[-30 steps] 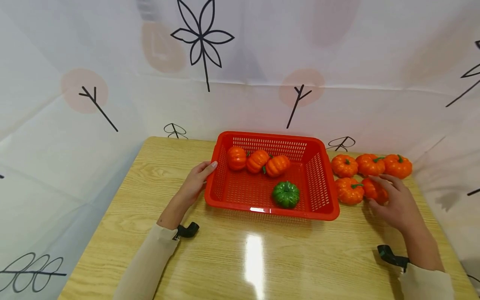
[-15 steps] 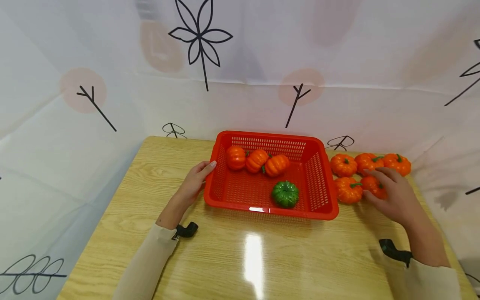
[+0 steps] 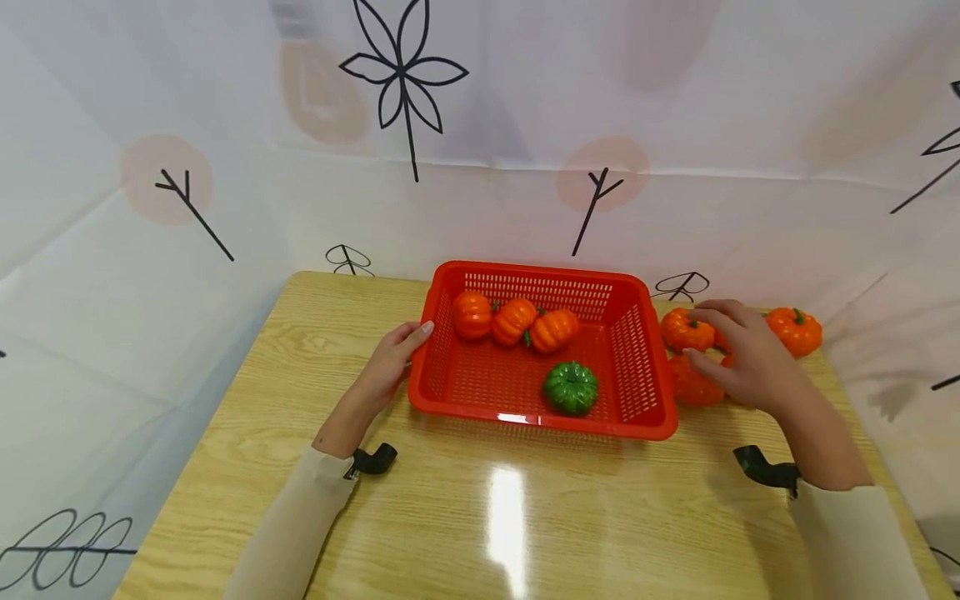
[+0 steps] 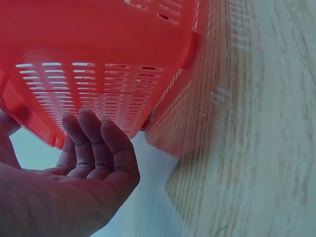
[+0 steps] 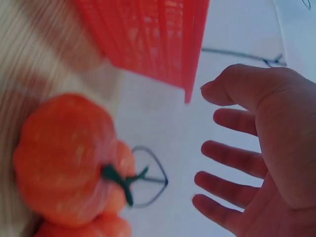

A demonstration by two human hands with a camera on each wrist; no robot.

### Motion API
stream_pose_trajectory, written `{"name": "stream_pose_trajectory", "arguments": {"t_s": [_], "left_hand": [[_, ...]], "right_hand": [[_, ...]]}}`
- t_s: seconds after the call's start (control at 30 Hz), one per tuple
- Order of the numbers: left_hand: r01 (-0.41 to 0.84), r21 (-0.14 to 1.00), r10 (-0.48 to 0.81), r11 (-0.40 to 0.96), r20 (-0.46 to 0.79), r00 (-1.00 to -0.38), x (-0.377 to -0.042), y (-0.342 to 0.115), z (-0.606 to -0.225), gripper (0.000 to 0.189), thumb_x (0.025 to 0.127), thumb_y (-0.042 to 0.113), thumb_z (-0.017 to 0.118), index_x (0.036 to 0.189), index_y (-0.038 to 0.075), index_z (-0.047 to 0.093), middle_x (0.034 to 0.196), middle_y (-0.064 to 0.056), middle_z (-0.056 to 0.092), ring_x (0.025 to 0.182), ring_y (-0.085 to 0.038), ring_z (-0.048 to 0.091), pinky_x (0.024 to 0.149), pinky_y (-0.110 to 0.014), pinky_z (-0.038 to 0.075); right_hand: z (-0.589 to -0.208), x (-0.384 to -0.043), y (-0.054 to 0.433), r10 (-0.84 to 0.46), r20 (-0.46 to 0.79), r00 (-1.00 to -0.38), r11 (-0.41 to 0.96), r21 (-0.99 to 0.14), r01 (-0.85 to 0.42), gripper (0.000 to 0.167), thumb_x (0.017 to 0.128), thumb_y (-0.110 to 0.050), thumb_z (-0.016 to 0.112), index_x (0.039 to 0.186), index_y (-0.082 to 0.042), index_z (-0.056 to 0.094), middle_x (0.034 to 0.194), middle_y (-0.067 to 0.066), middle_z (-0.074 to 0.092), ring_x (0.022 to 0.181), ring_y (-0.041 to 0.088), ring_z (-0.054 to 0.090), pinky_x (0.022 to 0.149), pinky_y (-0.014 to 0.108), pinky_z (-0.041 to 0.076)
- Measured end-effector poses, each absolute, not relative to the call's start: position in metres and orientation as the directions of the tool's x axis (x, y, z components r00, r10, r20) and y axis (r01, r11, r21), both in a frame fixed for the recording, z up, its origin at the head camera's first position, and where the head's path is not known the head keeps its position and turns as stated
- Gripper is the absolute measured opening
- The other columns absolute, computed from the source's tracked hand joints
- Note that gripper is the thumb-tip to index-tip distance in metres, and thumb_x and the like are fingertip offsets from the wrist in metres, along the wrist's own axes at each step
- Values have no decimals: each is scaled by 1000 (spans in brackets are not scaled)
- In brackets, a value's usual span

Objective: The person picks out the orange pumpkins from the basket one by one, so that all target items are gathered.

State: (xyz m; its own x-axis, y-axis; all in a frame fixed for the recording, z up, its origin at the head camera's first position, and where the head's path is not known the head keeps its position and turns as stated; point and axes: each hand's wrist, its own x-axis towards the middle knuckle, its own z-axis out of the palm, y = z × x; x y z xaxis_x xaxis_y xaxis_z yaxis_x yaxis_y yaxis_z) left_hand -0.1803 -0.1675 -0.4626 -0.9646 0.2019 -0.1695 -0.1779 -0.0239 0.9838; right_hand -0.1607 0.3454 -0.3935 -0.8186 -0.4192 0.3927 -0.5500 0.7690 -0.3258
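Observation:
A red plastic basket (image 3: pixel 480 379) holds three small orange pumpkins (image 3: pixel 514 322) in a row along its back and a green pumpkin (image 3: pixel 572 388) near its front. My left hand (image 3: pixel 386 367) grips the basket's left side, the thumb at the rim and curled fingers (image 4: pixel 118 148) against the slotted outer wall. To the right of the basket, my right hand (image 3: pixel 753 358) hovers above several orange pumpkins (image 3: pixel 795 332) with spread fingers (image 5: pixel 232 158) and nothing held. It hides part of that group. In the right wrist view, one pumpkin (image 5: pixel 64 160) with a green stem lies beside the hand.
All of this stands on a light wood table (image 3: pixel 420 517) with a bright reflection in front of the basket. A white cloth (image 3: pixel 510 125) with drawn plants hangs right behind the table. Each wrist wears a black mount, such as the right one (image 3: pixel 768 468).
My right hand has left the front-row pumpkin it was touching, lifting and moving left towards the basket. My left hand, the basket and the pumpkins in it have stayed put.

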Motion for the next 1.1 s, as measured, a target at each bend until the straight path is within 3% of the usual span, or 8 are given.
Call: {"name": "stream_pose_trajectory", "arguments": {"t_s": [0.33, 0.67, 0.87, 1.1], "left_hand": [[-186, 982, 203, -17, -178, -963, -181, -165, -463, 56, 109, 45, 58, 141, 0, 55, 134, -20, 63, 112, -24, 67, 92, -32, 59], [-184, 982, 198, -42, -172, -965, -181, -166, -464, 53, 109, 42, 59, 140, 0, 55, 134, -22, 63, 110, -22, 68, 90, -31, 60], [-188, 982, 193, -29, -179, -965, -181, -167, -464, 55, 109, 44, 59, 140, -1, 55, 135, -23, 62, 110, -22, 67, 89, -30, 59], [-187, 982, 195, -28, -178, -965, -180, -167, -463, 56, 109, 45, 59, 140, -2, 54, 136, -25, 61, 111, -25, 67, 89, -29, 59]], "right_hand": [[-374, -178, 313, -485, 240, -841, 780, -315, -541, 47, 91, -9, 81, 134, -3, 66, 139, 21, 57, 126, 46, 54, 98, 69, 49], [-355, -196, 280, -604, 141, -785, 716, -337, -611, 36, 95, -14, 78, 129, -7, 69, 134, 14, 64, 120, 38, 62, 98, 62, 53], [-355, -214, 262, -689, 71, -721, 649, -384, -657, 29, 98, -16, 75, 125, -7, 71, 127, 12, 67, 119, 35, 63, 100, 58, 52], [-360, -229, 242, -712, -48, -700, 657, -396, -641, 38, 101, -24, 72, 133, -4, 67, 131, 14, 65, 121, 37, 62, 103, 58, 51]]}}
